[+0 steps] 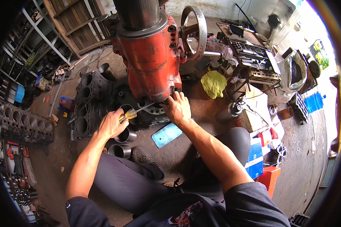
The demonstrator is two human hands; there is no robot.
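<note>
My left hand (pixel 111 124) is wrapped round the yellow handle of a screwdriver (pixel 129 114). Its shaft points right and slightly up, toward the underside of a red machine head (pixel 147 60). At that lower edge my right hand (pixel 178 109) has its fingers bent and closed against the machine; whatever is between them is hidden. Below the head, a dark engine block (pixel 157 110) with round bores sits partly covered by my hands. Two metal cylinder sleeves (pixel 120 151) stand near my left wrist. On the floor between my arms lies a light blue phone (pixel 166 135).
A spoked handwheel (pixel 201 32) juts from the machine's right side. Another engine block (pixel 24 122) lies far left. To the right are a yellow cloth (pixel 213 84), a tool tray (pixel 254 56) and a blue box (pixel 254 159). My bent legs flank the work.
</note>
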